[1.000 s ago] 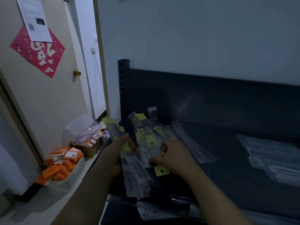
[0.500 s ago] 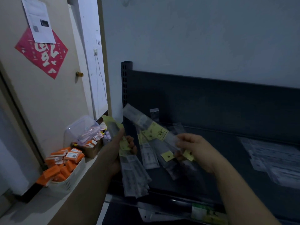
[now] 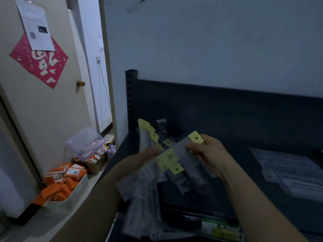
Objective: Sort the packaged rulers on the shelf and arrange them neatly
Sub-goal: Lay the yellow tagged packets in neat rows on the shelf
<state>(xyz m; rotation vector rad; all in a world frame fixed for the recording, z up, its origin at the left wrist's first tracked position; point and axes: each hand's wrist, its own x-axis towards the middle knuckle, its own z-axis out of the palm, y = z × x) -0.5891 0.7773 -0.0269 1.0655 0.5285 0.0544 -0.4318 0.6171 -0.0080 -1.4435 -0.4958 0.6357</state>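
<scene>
My left hand (image 3: pixel 139 158) grips a bundle of packaged rulers (image 3: pixel 145 191) in clear sleeves with yellow header cards, held upright over the left end of the dark shelf (image 3: pixel 236 172). My right hand (image 3: pixel 208 152) holds a few more packaged rulers (image 3: pixel 187 159) by their yellow-tagged ends, tilted and touching the left bundle. A few loose packs (image 3: pixel 161 124) lie on the shelf behind the hands. A separate flat pile of packaged rulers (image 3: pixel 288 172) rests on the shelf at the right.
The shelf's back panel (image 3: pixel 227 109) and perforated post (image 3: pixel 130 98) rise behind. Left of the shelf on the floor stand a white basket of orange boxes (image 3: pixel 64 186), a cardboard box and a clear plastic tub (image 3: pixel 82 142). A door (image 3: pixel 43 102) stands at left.
My right hand lifted several packs off the shelf and has brought them left against the bundle in my left hand. The view has tilted slightly.
</scene>
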